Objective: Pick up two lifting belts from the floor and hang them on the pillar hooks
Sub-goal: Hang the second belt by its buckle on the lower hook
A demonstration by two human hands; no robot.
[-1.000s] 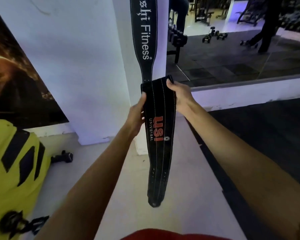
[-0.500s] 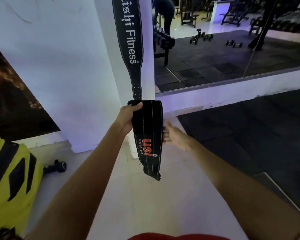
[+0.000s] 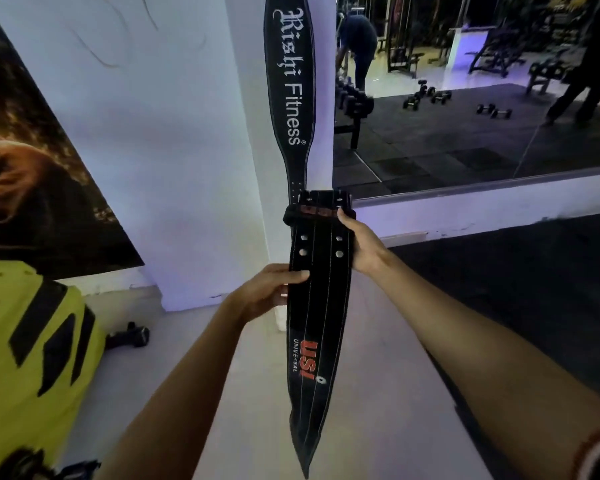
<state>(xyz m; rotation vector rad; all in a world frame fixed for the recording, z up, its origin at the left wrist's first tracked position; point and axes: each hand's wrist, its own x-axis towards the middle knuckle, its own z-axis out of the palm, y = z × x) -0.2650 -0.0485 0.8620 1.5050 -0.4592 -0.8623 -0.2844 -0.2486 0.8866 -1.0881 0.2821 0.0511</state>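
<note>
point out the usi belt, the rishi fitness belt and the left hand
USI belt (image 3: 312, 323): head view, on the black strap above the red logo
Rishi Fitness belt (image 3: 290, 81): head view, on its wide lettered middle
left hand (image 3: 267, 292): head view, on the back of the hand

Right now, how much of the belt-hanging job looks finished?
Roughly half. The Rishi Fitness belt already hangs against the pillar. The USI belt is held below it by the left hand and right hand, folded at the top, not yet hung. No hook is visible.
</note>
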